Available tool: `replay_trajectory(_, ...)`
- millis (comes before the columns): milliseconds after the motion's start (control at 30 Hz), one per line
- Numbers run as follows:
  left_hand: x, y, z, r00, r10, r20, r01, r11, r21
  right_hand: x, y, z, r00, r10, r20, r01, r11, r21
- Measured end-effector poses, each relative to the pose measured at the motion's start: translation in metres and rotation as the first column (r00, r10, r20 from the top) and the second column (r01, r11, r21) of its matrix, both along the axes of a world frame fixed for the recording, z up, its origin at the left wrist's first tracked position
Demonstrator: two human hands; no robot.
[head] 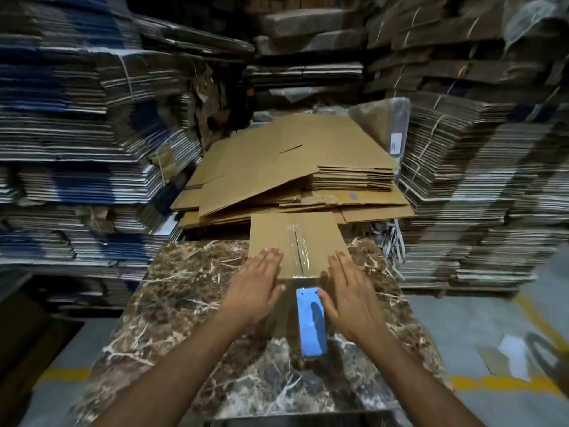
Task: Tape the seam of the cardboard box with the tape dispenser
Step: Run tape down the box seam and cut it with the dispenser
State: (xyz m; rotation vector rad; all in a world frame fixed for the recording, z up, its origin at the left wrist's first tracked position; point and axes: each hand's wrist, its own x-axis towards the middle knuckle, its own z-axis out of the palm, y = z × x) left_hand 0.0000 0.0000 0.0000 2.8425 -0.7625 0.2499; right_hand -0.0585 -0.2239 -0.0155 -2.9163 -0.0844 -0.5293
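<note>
A small cardboard box stands on the far part of the marble table. Clear tape runs along its middle seam and over the near edge. A blue tape dispenser lies on the table just in front of the box. My left hand is flat with fingers apart, fingertips on the box's near left edge. My right hand is flat too, fingertips at the box's near right corner, thumb touching the dispenser's far end. Neither hand holds anything.
A pile of flat brown cardboard sheets lies beyond the table. Tall stacks of bundled flattened cartons rise on the left and on the right. The grey floor carries yellow lines and paper scraps.
</note>
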Motion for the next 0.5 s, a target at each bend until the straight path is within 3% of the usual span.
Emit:
replay_trajectory(100, 0.004, 0.001, -0.022, 0.994, 0.022, -0.104, -0.017, 0.999, 0.050, 0.001, 0.001, -0.016, 0.997, 0.022, -0.071, -0.020, 0.999, 0.027)
replay_trajectory(200, 0.005, 0.003, -0.034, 0.995, 0.000, -0.099, 0.008, 0.997, 0.080, 0.000, 0.003, -0.027, 0.993, 0.078, -0.085, -0.069, 0.993, 0.094)
replay_trajectory(267, 0.010, 0.004, -0.034, 0.995, -0.011, -0.097, 0.017, 0.998, 0.062, 0.000, 0.006, -0.028, 0.997, 0.078, -0.013, -0.070, 0.952, 0.298)
replay_trajectory(333, 0.012, 0.004, -0.036, 0.994, -0.015, -0.105, 0.021, 0.998, 0.058, 0.000, 0.012, -0.023, 0.997, 0.048, 0.054, -0.070, 0.848, 0.525)
replay_trajectory(400, 0.012, 0.003, -0.035, 0.998, -0.023, -0.062, 0.028, 0.996, 0.083, 0.005, 0.016, -0.021, 0.995, 0.064, 0.071, -0.091, 0.858, 0.506)
replay_trajectory(500, 0.019, -0.004, -0.025, 0.998, -0.056, 0.039, 0.049, 0.986, 0.160, 0.009, 0.025, -0.027, 0.997, 0.068, 0.046, -0.079, 0.953, 0.292)
